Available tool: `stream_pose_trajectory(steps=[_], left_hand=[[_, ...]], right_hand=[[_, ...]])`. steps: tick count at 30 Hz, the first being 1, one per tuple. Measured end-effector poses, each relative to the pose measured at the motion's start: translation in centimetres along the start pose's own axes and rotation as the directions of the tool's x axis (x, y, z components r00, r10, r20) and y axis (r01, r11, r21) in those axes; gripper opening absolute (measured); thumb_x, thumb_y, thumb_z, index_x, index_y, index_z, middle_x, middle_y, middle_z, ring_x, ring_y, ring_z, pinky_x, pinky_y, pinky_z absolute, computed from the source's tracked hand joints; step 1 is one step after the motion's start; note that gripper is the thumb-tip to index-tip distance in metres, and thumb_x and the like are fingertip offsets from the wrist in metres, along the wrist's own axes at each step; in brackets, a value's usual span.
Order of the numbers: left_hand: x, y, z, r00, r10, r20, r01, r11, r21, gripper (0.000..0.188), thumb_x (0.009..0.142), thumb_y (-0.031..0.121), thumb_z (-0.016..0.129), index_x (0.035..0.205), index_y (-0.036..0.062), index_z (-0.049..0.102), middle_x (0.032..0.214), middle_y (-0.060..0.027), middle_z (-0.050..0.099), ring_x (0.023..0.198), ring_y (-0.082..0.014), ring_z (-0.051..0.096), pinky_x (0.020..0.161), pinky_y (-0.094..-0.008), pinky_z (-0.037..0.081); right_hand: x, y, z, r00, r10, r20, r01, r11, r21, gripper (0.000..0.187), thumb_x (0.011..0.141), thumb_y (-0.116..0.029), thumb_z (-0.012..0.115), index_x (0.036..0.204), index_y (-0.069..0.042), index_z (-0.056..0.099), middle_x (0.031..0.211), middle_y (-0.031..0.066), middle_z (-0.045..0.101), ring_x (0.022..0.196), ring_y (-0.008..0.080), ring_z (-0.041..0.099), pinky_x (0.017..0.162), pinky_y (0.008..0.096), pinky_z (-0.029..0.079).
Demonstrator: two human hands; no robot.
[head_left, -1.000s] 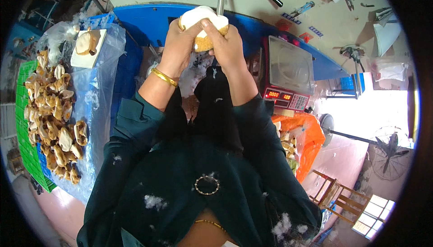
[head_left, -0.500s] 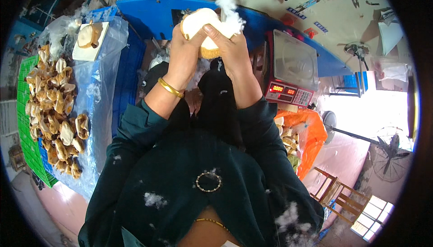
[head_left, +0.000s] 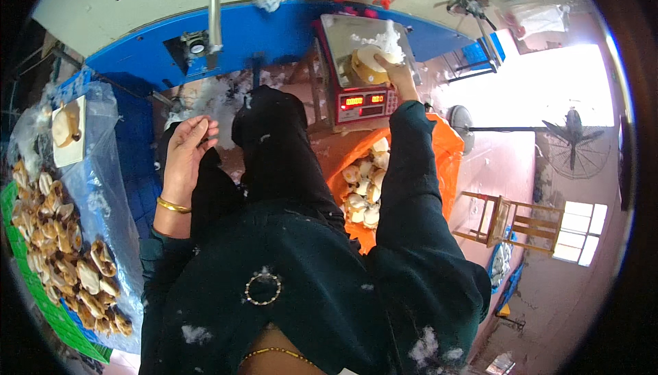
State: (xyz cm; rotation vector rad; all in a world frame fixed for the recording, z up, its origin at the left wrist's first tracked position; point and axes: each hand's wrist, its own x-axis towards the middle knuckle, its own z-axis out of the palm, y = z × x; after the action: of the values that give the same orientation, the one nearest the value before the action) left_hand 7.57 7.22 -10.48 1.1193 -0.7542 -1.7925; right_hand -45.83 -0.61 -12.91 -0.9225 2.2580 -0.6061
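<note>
My right hand [head_left: 397, 77] is closed on a stuffed plush piece [head_left: 368, 65], white-faced with tan sides, at the metal pan of the red weighing scale [head_left: 343, 35]. White stuffing fluff [head_left: 385, 40] sticks out of the piece on its far side. Whether the piece rests fully on the pan I cannot tell. My left hand [head_left: 186, 150] hovers near my left knee, its fingers loosely bent and apart, holding nothing.
An orange bag [head_left: 442, 152] of stuffed plush pieces [head_left: 363, 183] stands beneath my right arm. At left, flat tan-and-white plush skins [head_left: 55, 238] lie heaped beside a plastic sheet [head_left: 103, 169]. A metal tube [head_left: 214, 11] juts from the blue-edged machine table [head_left: 288, 32].
Both hands were on the plush piece at the metal tube. My right hand has carried it right to the scale; my left has let go and drawn back. The view has swung right.
</note>
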Motion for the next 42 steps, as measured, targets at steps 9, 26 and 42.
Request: stream_pose_trajectory(steps=[9,26,42], left_hand=[[-0.2,-2.1,-1.1,0.996,-0.080,-0.027,0.081,0.996,0.032,0.024,0.096,0.023,0.060,0.111,0.0049,0.062,0.103,-0.0047,0.067,0.093,-0.0127,0.063,0.082,-0.0279,0.050],[-1.3,-2.5,1.0,0.990,-0.091,0.104,0.069,0.979,0.192,0.024,0.095,0.022,0.061,0.111,0.0042,0.060,0.102,-0.0065,0.066,0.090,-0.0130,0.063,0.079,-0.0254,0.049],[-1.5,1.6,4.8,0.742,0.622,0.250,-0.587,0.423,0.691,0.043,0.091,0.030,0.066,0.123,0.0040,0.055,0.093,-0.0081,0.067,0.074,-0.0193,0.064,0.069,-0.0346,0.051]], right_hand=[[-13.3,5.9,5.8,0.653,-0.457,-0.604,0.242,0.882,-0.405,0.057,0.078,-0.047,0.075,0.112,-0.004,0.061,0.105,0.0140,0.063,0.100,0.0309,0.059,0.088,0.0434,0.048],[-8.0,-4.8,6.5,0.789,-0.530,-0.311,0.163,0.669,-0.725,0.063,0.070,-0.028,0.075,0.125,-0.006,0.054,0.126,0.0139,0.053,0.122,0.0336,0.047,0.098,0.0423,0.044],[-23.6,-11.3,16.8,0.551,-0.713,0.434,-0.288,0.326,0.901,0.053,0.096,-0.031,0.050,0.140,-0.003,0.038,0.138,0.0123,0.049,0.126,0.0280,0.050,0.107,0.0423,0.039]])
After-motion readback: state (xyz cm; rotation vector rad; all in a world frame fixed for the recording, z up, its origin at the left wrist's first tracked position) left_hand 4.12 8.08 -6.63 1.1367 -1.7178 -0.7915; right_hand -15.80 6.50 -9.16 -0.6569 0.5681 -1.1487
